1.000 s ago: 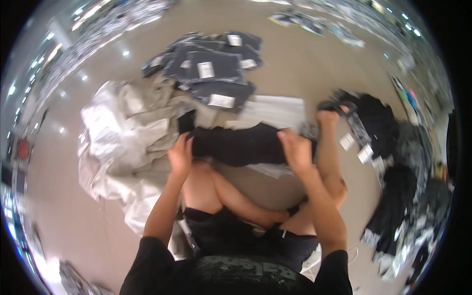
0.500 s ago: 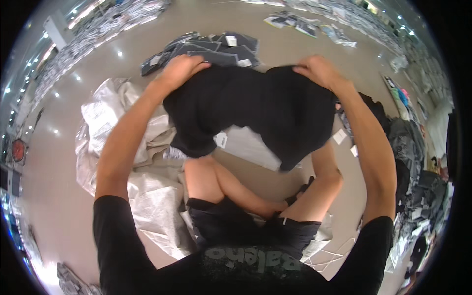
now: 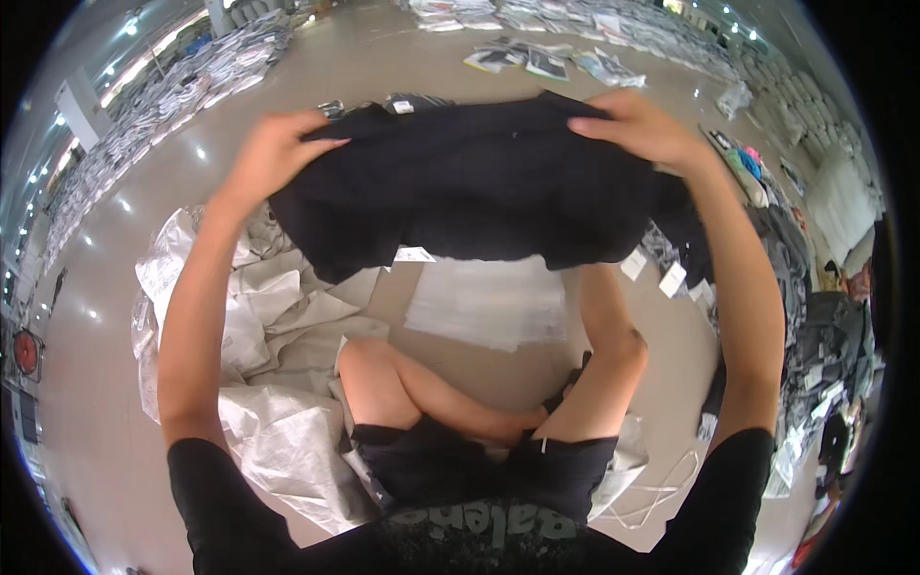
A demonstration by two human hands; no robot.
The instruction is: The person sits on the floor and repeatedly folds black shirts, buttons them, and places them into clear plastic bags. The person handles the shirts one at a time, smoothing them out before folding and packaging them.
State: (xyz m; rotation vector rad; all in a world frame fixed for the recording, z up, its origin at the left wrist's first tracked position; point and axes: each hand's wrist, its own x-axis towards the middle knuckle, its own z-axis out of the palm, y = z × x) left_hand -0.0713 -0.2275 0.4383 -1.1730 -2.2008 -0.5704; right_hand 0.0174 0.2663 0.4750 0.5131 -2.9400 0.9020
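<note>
A black garment [image 3: 470, 187] is stretched out sideways in the air before me; whether it is a shirt or shorts I cannot tell. My left hand [image 3: 273, 153] pinches its upper left corner, thumb in front. At its upper right corner, my right hand [image 3: 637, 126] grips the cloth the same way. A white tag [image 3: 414, 255] hangs below the garment's lower edge. On the floor between the garment and my crossed legs lie flat, translucent plastic bags or sheets [image 3: 487, 302]. Behind the garment, packed dark clothes are mostly hidden.
Crumpled off-white sacking [image 3: 278, 335] spreads beside my left leg. Dark clothes with white tags [image 3: 810, 316] are heaped along the right. A white cord [image 3: 656, 498] lies near my right hip. Farther off are flat packages [image 3: 546, 62] and long rows of packed goods [image 3: 182, 86].
The garment has gone from sagging and bunched to pulled straighter and wider. My left hand has moved left and slightly down. More of the plastic on the floor shows beneath it.
</note>
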